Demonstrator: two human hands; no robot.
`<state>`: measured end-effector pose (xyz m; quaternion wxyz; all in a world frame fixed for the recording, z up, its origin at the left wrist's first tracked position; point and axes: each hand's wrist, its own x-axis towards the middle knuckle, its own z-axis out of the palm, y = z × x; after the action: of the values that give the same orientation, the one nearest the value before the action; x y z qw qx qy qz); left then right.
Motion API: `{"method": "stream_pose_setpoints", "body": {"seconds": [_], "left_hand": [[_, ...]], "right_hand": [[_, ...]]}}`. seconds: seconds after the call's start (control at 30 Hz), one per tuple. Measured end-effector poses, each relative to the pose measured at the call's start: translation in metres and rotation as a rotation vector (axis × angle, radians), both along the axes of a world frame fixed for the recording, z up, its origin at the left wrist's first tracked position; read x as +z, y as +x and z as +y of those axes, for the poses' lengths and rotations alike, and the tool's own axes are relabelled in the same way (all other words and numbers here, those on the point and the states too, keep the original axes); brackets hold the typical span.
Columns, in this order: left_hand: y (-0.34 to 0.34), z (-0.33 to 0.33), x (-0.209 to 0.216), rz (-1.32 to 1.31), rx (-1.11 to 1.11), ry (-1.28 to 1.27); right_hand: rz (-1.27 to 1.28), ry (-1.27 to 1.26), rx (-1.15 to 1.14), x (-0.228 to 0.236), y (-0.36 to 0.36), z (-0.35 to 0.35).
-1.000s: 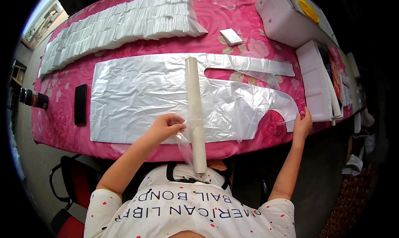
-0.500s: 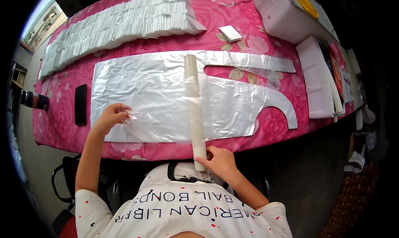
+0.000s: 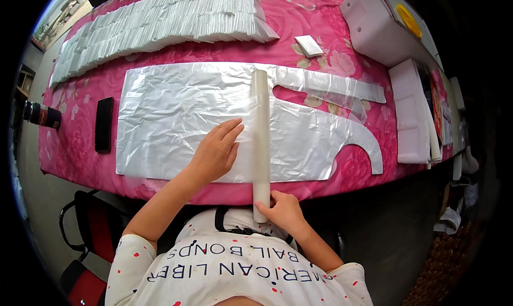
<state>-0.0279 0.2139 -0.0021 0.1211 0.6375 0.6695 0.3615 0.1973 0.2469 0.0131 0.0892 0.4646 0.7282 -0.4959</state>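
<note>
A shiny white plastic apron (image 3: 171, 108) lies flat on the table, its neck and strap cut-outs toward the right. Whether it is one layer or several I cannot tell. Across it, running from far to near, rests a long pale tube (image 3: 261, 129), its near end jutting past the table edge. The fingers of my right hand (image 3: 283, 211) are closed around that near end. Just left of the tube, my left hand (image 3: 215, 152) is over the plastic with its fingers stretched out and nothing in them.
Rows of folded white packets (image 3: 160, 25) cover the far left of the pink flowered tablecloth (image 3: 299, 6). One small folded packet (image 3: 309, 46) lies apart. A phone (image 3: 104, 124) and a dark jar (image 3: 43, 115) are at the left, white foam boxes (image 3: 368, 25) at the right.
My left hand has moved right from the left part of the plastic to beside the tube, and its pinched fingers have straightened. The right hand keeps its hold on the tube's end.
</note>
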Motion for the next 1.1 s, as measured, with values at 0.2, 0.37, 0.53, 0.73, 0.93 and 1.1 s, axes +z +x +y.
{"method": "stream_pose_setpoints", "body": {"seconds": [0.2,0.37,0.53,0.73,0.93,1.1], "left_hand": [[0.034,0.027,-0.042,0.017,0.049,-0.066],[0.03,0.029,-0.047,0.265,0.069,-0.175],[0.029,0.027,-0.045,0.292,0.073,-0.18],[0.026,0.028,-0.048,0.276,0.062,-0.174],[0.028,0.029,-0.046,0.281,0.059,-0.202],[0.028,0.026,-0.043,0.285,0.068,-0.222]], "right_hand": [[0.016,-0.03,-0.01,-0.009,0.009,-0.003],[-0.042,-0.071,0.157,-0.007,-0.001,0.027],[0.179,0.031,0.026,-0.007,-0.057,0.094],[0.709,-0.503,-0.444,-0.047,-0.127,0.16],[1.143,-0.584,-0.686,-0.078,-0.159,0.195],[1.349,-0.632,-1.031,-0.066,-0.124,0.277]]}}
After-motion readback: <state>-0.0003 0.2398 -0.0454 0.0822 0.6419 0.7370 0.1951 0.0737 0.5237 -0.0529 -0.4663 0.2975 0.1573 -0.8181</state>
